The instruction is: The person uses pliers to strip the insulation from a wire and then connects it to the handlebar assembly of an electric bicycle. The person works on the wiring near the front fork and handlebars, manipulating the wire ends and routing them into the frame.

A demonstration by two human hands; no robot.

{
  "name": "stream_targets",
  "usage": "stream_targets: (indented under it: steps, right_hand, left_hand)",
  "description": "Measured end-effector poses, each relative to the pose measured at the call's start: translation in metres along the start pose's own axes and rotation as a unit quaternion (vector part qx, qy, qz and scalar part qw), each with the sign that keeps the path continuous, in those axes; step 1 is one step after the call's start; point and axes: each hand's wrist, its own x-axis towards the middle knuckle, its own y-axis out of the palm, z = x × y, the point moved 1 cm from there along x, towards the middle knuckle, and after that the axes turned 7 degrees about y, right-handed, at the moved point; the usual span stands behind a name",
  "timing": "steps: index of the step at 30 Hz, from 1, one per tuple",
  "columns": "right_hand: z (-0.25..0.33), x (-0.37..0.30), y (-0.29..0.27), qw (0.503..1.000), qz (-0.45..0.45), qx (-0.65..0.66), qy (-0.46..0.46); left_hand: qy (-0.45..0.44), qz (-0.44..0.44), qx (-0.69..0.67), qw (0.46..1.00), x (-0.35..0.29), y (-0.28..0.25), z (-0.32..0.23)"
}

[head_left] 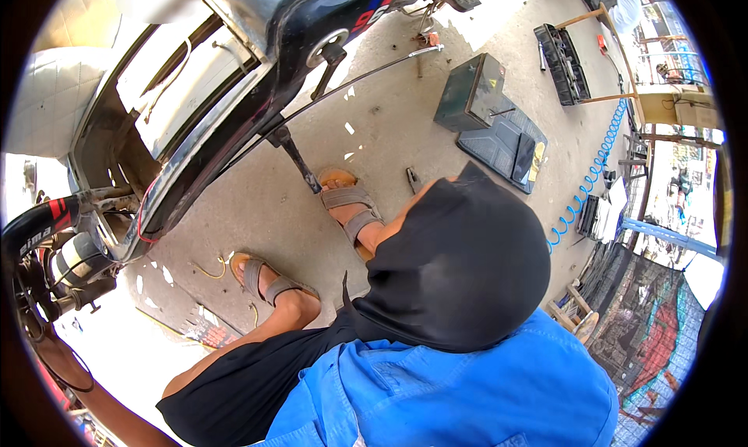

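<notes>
My left forearm reaches in from the lower left, and my left hand [37, 326] is in shadow among dark parts of a motorcycle-like vehicle. Its fingers are too dark to make out. A thin black cable [78, 386] loops beside that wrist. Just above the hand sits a pale, round-bodied part [76, 258] near a black panel [43, 227] with red marks. The vehicle's dark side body [257, 108] runs diagonally above my feet, with an open frame bay behind it. A long black cable [351, 84] with a metal end sticks out from it. My right hand is out of view.
A metal stand leg [300, 159] meets the floor beside my sandalled foot. Farther right are a dark green metal box [470, 92], a ribbed black mat [502, 144], an open tool tray [562, 63] and a coiled blue hose [596, 166]. Pliers-like tool [413, 180] lies near my knee.
</notes>
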Motion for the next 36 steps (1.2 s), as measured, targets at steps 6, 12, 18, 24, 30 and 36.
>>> stream_targets:
  steps: [6,12,18,24,30,36]
  right_hand:
    - [-0.152,-0.016,-0.008,0.982,-0.107,0.141,0.07]
    - [-0.152,-0.078,-0.016,0.967,-0.155,0.162,0.117]
    - [-0.197,-0.098,0.022,0.952,-0.162,0.195,0.173]
    - [-0.236,-0.111,0.063,0.934,-0.127,0.2,0.268]
    - [-0.288,-0.088,0.111,0.892,-0.072,0.326,0.304]
    - [-0.285,-0.084,0.11,0.898,-0.074,0.304,0.31]
  left_hand:
    - [-0.097,0.027,-0.137,0.985,0.0,0.006,0.048]
    - [0.037,0.07,0.011,0.997,0.002,0.017,0.011]
    - [0.094,0.031,0.088,0.991,0.0,0.026,-0.027]
    - [0.104,0.023,0.111,0.988,-0.004,0.036,-0.061]
    - [0.107,0.013,0.107,0.988,0.0,0.046,-0.081]
    - [0.08,-0.02,0.075,0.994,0.0,0.053,-0.086]
